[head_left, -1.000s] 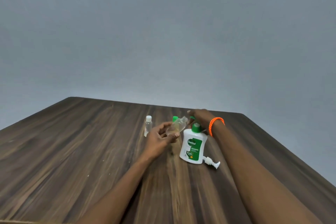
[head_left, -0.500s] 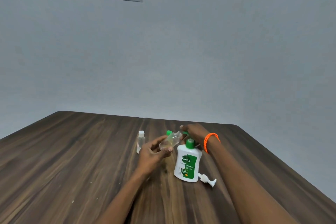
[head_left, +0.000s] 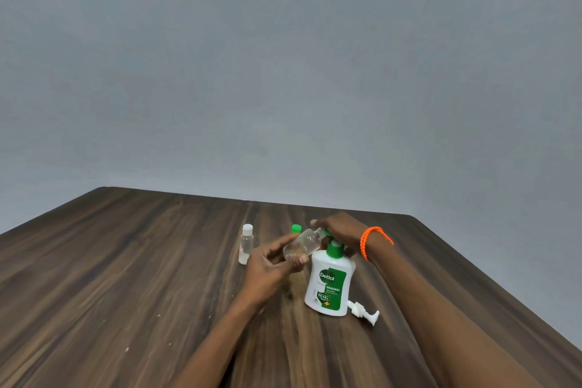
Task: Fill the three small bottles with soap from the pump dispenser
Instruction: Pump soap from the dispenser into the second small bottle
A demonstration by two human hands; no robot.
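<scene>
Three small bottles, none visibly full. Left hand (head_left: 271,264) grips clear bottle (head_left: 303,244) tilted beside dispenser (head_left: 329,285); right hand (head_left: 340,230) pinches its cap end. White-capped bottle (head_left: 245,244) left, green-capped bottle (head_left: 296,228) behind. Loose pump head (head_left: 363,312) right of dispenser. Filling likely remains.

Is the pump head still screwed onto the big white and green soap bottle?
Off. The white pump head lies on the wooden table beside the soap bottle.

My table (head_left: 132,277) is dark brown with streaky wood grain. My Dettol soap bottle (head_left: 329,285) is white with a green label and green neck. I see a clear small bottle (head_left: 245,244) with a white cap, and an orange bracelet (head_left: 371,238) on my wrist. The wall (head_left: 346,88) is pale grey-blue.
</scene>
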